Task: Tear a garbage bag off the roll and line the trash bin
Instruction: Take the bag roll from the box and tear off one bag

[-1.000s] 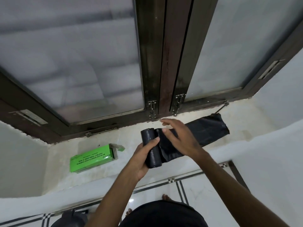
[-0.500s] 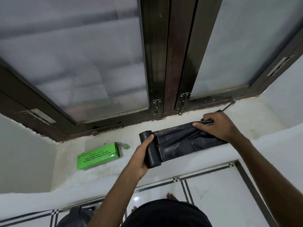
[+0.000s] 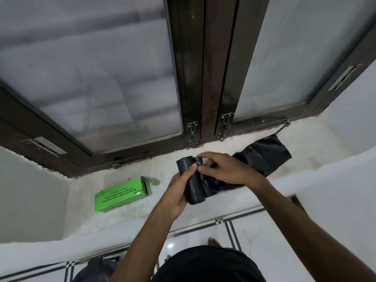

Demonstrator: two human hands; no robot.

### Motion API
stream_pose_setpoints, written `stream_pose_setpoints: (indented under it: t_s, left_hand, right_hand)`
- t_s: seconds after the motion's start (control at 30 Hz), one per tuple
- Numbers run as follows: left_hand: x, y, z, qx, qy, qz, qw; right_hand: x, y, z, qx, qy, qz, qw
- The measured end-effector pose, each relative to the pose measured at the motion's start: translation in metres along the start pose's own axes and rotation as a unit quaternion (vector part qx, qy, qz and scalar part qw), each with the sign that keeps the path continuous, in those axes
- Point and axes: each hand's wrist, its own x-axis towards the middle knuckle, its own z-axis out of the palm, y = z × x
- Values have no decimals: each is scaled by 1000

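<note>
Centrally, just right of mid-frame, a black plastic roll of garbage bags is held over a pale, stained stone window sill, with one unrolled black bag sheet trailing from it toward the right, its far edge ending short of the sill's right corner. Behind it the sill stops at the dark brown metal window frame and its frosted panes, so the room at the back is narrow; the front edge of the sill drops to a white wall and then a glossy white tiled floor with dark lines. To the left, a green cardboard box with an open end flap lies flat on the sill, well apart from the roll, with bare sill between them. At the bottom left edge of the frame part of a dark rounded trash bin shows on the floor. The left hand comes up from below, wrapped around the roll with the thumb pressed on its upper part. The right hand reaches in from the lower right, lying over the sheet, its fingertips pinching the plastic right beside the left thumb at the top of the roll.
</note>
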Motion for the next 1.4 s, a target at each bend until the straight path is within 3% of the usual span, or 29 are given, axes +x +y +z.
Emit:
stream_pose_setpoints:
  t_s: [0.17, 0.33, 0.6, 0.7, 0.8, 0.93, 1.07, 1.23, 1.33, 1.4]
  left_hand:
    - [-2, 3, -12, 1, 20, 2, 1000]
    - [-3, 3, -11, 15, 16, 15, 1000]
    - [-2, 5, -8, 27, 17, 61, 998]
    - [-5, 13, -8, -14, -16, 86, 996]
    - [-7, 21, -14, -56, -36, 108, 992]
    - [-6, 19, -15, -70, 15, 95, 993]
    - [-2, 16, -16, -116, 52, 95, 987]
    - [3, 18, -19, -144, 78, 105, 981]
    - [8, 18, -20, -148, 92, 118, 978]
    - [7, 18, -19, -143, 100, 122, 977]
  right_hand:
    - [6, 16, 3, 105, -34, -26, 994]
    - [10, 16, 6, 200, 49, -42, 978]
    - [18, 6, 24, 9, 196, -91, 976]
    - [19, 18, 21, -97, 243, -32, 965]
    - [14, 48, 12, -113, 279, 41, 953]
    - [14, 54, 4, -155, 283, 11, 946]
    - [6, 37, -7, -40, 191, -46, 980]
    - [-2, 24, -9, -113, 9, -1, 994]
    - [-11, 17, -9, 28, -137, -3, 990]
    - [-17, 14, -9, 114, -188, -17, 975]
